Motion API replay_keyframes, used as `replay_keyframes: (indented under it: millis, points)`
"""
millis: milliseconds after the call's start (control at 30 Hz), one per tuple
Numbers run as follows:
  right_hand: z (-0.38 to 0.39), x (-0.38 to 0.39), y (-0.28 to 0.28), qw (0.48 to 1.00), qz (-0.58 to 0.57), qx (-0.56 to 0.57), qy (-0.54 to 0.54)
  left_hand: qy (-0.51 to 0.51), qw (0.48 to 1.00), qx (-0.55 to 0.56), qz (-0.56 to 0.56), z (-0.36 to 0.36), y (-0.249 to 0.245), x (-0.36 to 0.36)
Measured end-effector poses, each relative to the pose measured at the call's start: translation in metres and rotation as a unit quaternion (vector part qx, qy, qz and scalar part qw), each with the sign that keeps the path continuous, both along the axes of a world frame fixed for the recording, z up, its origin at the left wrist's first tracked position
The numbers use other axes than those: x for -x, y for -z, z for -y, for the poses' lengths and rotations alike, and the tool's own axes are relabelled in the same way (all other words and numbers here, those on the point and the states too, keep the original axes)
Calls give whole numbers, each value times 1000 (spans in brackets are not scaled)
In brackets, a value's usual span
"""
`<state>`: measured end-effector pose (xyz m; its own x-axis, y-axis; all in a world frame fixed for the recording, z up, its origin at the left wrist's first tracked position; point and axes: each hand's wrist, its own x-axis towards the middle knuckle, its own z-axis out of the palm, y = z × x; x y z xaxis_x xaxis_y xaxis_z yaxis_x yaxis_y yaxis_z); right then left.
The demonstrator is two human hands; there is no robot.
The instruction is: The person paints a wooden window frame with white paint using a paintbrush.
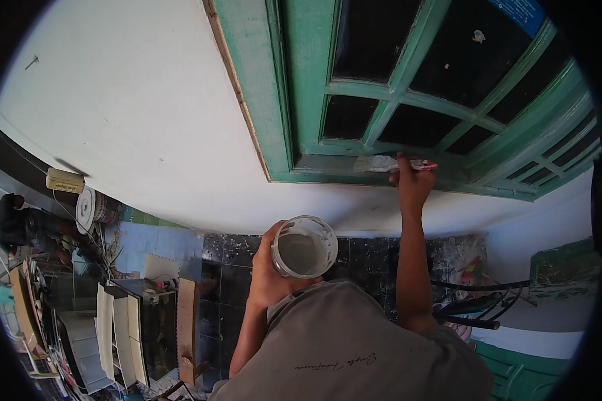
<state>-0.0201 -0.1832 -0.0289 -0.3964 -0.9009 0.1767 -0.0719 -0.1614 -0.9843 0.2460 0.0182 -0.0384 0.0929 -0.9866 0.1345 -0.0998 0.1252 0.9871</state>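
Note:
A clear plastic tub [304, 247] with greyish liquid in it is held in my left hand [269, 271], whose fingers wrap round its side in front of my chest. Up and to the right, my right hand [411, 184] grips a paintbrush [423, 164] with a red and white handle. The brush's pale bristles point left and touch the lower rail of the green window frame [321, 164]. Around the bristle tip the rail looks greyish. Dark glass panes sit between the green bars above.
A white wall [134, 120] runs below and left of the window. Black tiles [237, 287] cover the floor. At the left are a wooden plank [186, 331], a white bucket [87, 209] and a person [23, 227]. A black metal rack [481, 301] stands at the right.

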Motion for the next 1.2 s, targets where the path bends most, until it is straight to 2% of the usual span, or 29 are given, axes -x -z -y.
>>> replay_keyframes:
  millis: [567, 1200]
  points:
    - [5, 37, 10, 999, -23, 3, 43, 5, 1000, 6, 12, 1, -4, 5]
    - [6, 70, 4, 998, -53, 29, 33, 20, 1000, -4, 17, 4, -3, 15]
